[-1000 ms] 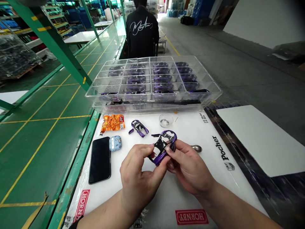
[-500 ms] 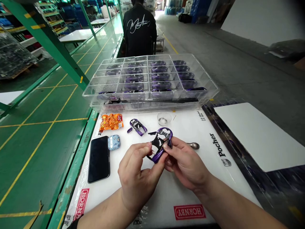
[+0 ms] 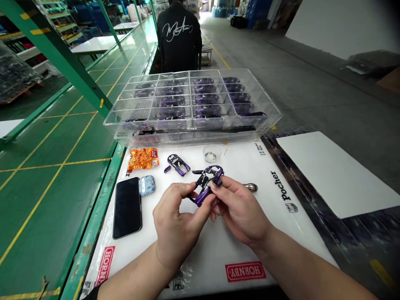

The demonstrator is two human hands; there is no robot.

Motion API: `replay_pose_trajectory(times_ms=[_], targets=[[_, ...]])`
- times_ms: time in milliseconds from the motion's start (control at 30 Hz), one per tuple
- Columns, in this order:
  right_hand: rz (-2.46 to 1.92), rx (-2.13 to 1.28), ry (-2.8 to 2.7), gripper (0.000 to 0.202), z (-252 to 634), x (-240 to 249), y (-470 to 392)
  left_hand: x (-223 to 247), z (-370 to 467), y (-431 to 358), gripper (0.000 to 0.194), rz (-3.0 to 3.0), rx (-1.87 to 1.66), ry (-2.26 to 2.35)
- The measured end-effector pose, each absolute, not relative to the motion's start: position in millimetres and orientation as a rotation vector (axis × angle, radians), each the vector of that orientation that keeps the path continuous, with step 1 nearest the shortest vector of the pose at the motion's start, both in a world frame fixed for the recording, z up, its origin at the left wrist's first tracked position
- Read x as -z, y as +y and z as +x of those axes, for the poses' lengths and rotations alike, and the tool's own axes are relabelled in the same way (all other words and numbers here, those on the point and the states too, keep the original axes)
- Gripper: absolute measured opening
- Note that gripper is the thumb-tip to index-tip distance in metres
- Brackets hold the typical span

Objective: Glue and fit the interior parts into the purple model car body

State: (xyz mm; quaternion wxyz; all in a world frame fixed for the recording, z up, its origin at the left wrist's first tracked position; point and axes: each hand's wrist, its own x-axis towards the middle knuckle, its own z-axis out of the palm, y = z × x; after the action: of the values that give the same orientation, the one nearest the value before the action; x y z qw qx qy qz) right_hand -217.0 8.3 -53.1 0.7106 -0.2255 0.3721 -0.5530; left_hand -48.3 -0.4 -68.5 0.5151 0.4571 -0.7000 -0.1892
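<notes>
White work surface [image 3: 215, 246] on the near side of a clear divided tray [image 3: 191, 118]. The left hand [image 3: 176, 218] and right hand [image 3: 243, 212] meet in front of the tray's middle; a phone [image 3: 127, 208] lies in front of its left part. Between thumbs and fingers, both hands pinch a purple-and-black car shell [image 3: 203, 195], tilted, before the tray. Nearer the tray lie a second shell [image 3: 178, 164] and a round dish [image 3: 212, 155].

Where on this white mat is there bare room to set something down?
Between the metal handle and Pocher lettering, and between the hands and right-hand red label. Crowded toward the tray: orange packet, loose purple shell, clear dish.
</notes>
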Motion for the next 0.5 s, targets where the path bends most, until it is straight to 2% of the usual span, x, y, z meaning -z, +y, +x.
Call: replay_pose_trajectory(times_ms=[167, 300, 500], targets=[[-0.486, 1.218, 0.835, 0.042, -217.0, 59.2, 7.2, 68.7, -45.2, -1.0, 0.032, 1.193, 0.641, -1.589], [-0.543, 1.204, 0.890, 0.047, -220.9, 61.4, 7.2, 63.7, -47.7, -3.6, 0.031, 1.247, 0.924, -1.414], [-0.988, 1.125, 1.171, 0.048, -235.2, 60.4, 8.4, 59.8, -52.8, -12.7, 0.036, 1.173, 1.495, -1.117]])
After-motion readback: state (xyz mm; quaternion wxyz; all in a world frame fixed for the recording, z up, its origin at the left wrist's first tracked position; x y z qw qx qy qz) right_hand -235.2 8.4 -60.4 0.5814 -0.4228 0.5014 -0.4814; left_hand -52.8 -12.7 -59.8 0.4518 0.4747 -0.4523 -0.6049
